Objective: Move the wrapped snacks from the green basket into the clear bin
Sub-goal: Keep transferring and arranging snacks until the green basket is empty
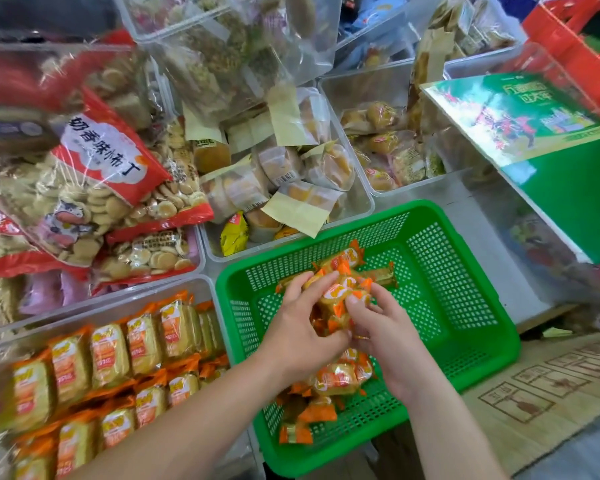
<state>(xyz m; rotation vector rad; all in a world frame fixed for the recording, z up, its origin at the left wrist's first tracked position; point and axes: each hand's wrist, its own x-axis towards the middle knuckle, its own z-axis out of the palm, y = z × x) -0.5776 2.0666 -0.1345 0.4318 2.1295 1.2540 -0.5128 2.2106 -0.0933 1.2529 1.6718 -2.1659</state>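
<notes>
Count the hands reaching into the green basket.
2. The left hand and the right hand meet over the middle of the green basket, both gripping one bunch of orange-wrapped snacks. No other hand shows.

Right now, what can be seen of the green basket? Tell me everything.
The green basket is rectangular bright green plastic, with perforated walls and floor and a solid rim. It sits upright, skewed, beside the clear bin. Orange wrapped snacks lie loose on its floor, mostly toward the near side. The left hand and right hand reach inside, together gripping a bunch of snacks above the floor. The forearms hide part of its near rim.
</notes>
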